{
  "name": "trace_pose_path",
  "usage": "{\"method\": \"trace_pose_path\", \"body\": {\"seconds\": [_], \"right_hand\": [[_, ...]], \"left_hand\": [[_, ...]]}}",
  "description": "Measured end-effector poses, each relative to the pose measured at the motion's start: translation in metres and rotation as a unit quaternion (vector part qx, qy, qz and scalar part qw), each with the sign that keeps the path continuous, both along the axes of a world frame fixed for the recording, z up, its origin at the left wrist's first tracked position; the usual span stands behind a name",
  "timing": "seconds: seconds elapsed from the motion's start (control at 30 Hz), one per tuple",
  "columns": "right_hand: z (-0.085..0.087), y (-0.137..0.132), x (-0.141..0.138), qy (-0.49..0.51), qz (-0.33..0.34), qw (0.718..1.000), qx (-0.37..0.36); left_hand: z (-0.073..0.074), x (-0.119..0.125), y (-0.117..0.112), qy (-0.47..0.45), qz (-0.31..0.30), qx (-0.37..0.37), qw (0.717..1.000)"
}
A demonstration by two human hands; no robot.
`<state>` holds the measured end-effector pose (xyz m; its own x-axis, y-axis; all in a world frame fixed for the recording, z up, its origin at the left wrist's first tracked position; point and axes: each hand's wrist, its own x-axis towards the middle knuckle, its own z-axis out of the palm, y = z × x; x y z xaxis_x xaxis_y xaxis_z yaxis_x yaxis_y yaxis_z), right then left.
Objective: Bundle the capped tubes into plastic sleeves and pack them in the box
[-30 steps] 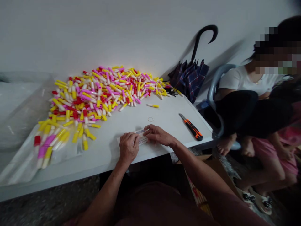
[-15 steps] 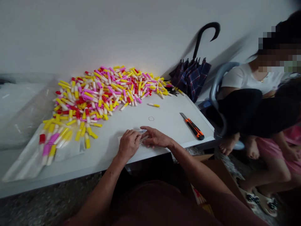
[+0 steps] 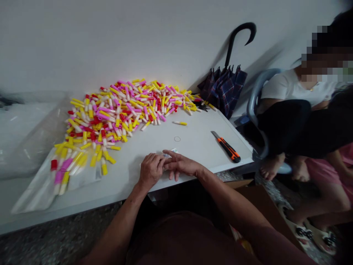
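Shifted closer, the right hand (image 3: 183, 165) has splayed fingers (image 3: 168, 165) meeting the left hand (image 3: 151, 170), mostly hiding a small pale packet (image 3: 171, 151), perhaps paper, on the counter (image 3: 198, 147); any grip on it cannot be told.

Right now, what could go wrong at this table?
The utility knife seems to have its blade out and lies near the right hand and the table corner beside the seated person, so a careless reach might cut someone. The round tubes in the heap could roll if bumped. The small pale packet by the left hand looks thin and might slip.
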<state>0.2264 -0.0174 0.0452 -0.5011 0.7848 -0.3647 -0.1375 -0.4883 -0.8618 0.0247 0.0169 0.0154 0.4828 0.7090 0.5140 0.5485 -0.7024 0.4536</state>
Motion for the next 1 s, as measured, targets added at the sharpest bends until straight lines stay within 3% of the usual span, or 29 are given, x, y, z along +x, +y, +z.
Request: {"method": "trace_pose_path", "body": {"seconds": [0.13,0.33,0.63,0.73,0.83,0.93,1.0], "right_hand": [[0.003,-0.006,0.003,-0.063,-0.016,0.996,0.052],[-0.005,-0.006,0.006,-0.049,-0.008,0.997,0.05],[-0.003,-0.001,-0.004,-0.063,0.044,0.995,0.061],[-0.006,-0.003,-0.007,-0.08,0.022,0.995,0.058],[-0.008,-0.006,-0.01,-0.106,-0.006,0.992,0.063],[-0.009,-0.008,-0.014,-0.126,-0.028,0.99,0.065],[-0.008,-0.008,-0.016,-0.131,-0.044,0.988,0.061]], "left_hand": [[-0.008,-0.002,-0.002,-0.038,0.028,0.003,0.999],[-0.011,-0.002,-0.004,-0.043,0.027,0.009,0.999],[-0.007,0.003,-0.005,-0.028,0.002,0.022,0.999],[0.002,-0.019,-0.001,-0.048,0.009,-0.022,0.999],[0.011,-0.06,-0.004,-0.059,0.095,-0.058,0.992],[0.012,-0.095,-0.018,0.006,0.119,-0.076,0.99],[0.007,-0.103,-0.03,0.052,0.113,-0.082,0.989]]}}
